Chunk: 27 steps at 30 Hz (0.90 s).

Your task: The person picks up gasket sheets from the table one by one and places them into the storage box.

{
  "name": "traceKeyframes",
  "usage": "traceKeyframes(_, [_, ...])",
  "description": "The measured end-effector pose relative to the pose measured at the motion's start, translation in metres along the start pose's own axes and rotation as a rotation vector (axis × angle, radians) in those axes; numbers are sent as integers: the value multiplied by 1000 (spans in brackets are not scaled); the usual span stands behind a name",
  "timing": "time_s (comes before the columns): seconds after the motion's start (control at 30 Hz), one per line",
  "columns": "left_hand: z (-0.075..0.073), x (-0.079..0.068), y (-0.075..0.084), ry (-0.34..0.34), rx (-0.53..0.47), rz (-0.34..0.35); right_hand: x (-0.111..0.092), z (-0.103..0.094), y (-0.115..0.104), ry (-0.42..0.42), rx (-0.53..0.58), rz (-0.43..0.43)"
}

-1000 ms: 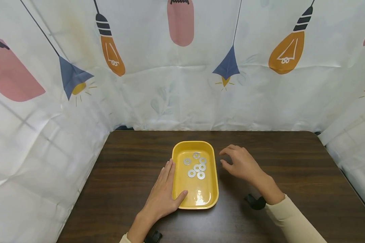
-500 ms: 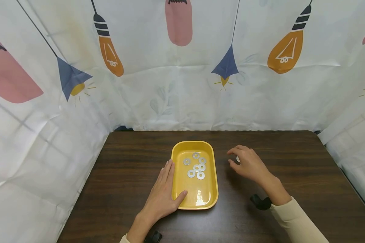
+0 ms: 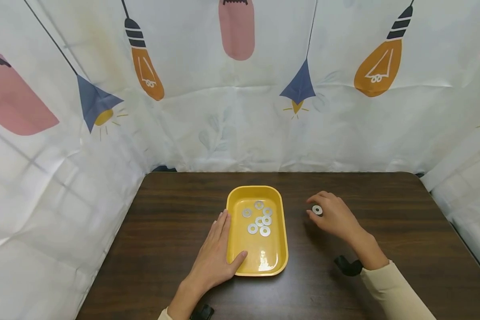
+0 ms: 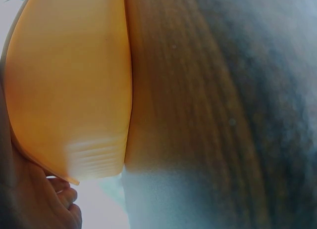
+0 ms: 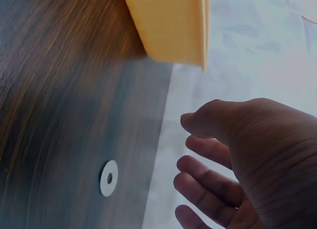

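Observation:
A yellow rectangular tray holds several flat metal washers in its middle and far part. My left hand rests along the tray's left side, fingers straight, thumb over the near-left rim. To the right of the tray, a single washer lies flat on the table. My right hand hovers over it, thumb and fingers apart with nothing between them. The right wrist view shows a gap between the fingertips and that washer.
Dark wood-grain table under the tray. Behind and to the sides hangs a white curtain printed with lamps and bulbs. Black straps sit at both wrists.
My right hand has moved rightward, away from the tray. The lone washer, hidden under that hand before, has come into view. The left hand and tray stay put.

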<state>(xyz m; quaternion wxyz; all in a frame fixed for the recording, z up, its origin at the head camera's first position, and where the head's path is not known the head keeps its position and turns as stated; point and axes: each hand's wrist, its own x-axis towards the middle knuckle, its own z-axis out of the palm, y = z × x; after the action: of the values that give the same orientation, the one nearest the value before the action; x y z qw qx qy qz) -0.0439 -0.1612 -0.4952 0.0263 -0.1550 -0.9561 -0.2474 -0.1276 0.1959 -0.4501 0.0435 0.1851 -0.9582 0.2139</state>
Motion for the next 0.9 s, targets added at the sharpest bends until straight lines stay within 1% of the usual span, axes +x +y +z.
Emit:
traceKeyframes(0.27, [-1, -1, 1, 15, 0, 9, -1, 3, 11, -25, -12, 23])
traceKeyframes(0.53, [0, -1, 1, 8, -8, 5, -4, 11, 19, -45, -3, 43])
traceKeyframes(0.9, [-1, -2, 1, 15, 4, 15, -5, 19, 24, -47, -60, 41])
